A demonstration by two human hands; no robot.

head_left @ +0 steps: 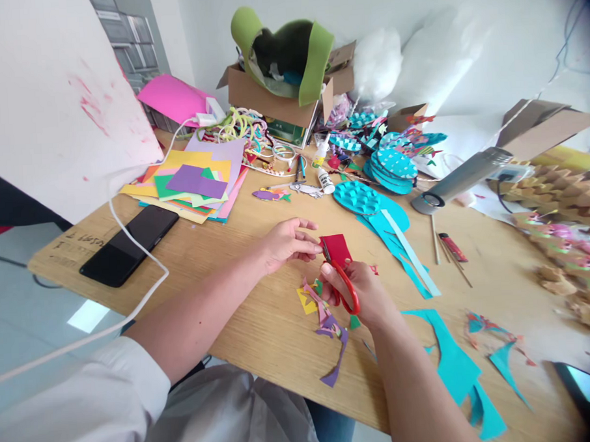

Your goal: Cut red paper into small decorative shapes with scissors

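A small piece of red paper (336, 248) is held just above the table, near its middle. My left hand (292, 245) pinches its left edge between the fingertips, with the upper fingers stretched loosely out. Red-handled scissors (349, 290) are in my right hand (366, 289), its fingers wrapped through the loops. Their blades point away from me and lie against the paper's left side, close to my left fingertips. Below the hands lie paper scraps: a yellow one (307, 301), pink strips, green bits and a curved purple strip (336, 362).
Left are a black phone (130, 244), a white cable (144, 250) and a stack of coloured paper (186, 186). Behind stand a glue bottle (325, 180) and a cardboard box (270, 92). Right are blue paper cut-offs (455, 364), a lighter (452, 247) and a metal flask (462, 180).
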